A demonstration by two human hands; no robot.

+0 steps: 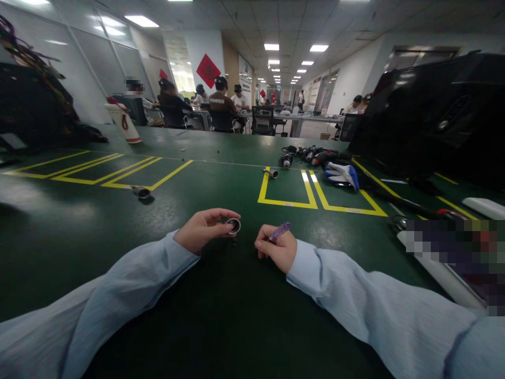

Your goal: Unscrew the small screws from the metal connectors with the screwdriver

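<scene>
My left hand is closed on a round metal cup-shaped part, thumb across its rim, with the open mouth facing me. A tiny dark piece shows just below the part; whether it is attached I cannot tell. To the right, my right hand grips a slim tool with a see-through purple handle. The handle points up and right, and the tool's lower end is hidden by my fingers. A short gap separates the two hands. Beyond them lie two similar metal parts, one at left and another within yellow tape.
Yellow tape marks boxes on the green table. Several dark cabled tools and a blue-and-white glove lie at back right. A white cup stands back left. Black bags flank the table; people sit at desks beyond.
</scene>
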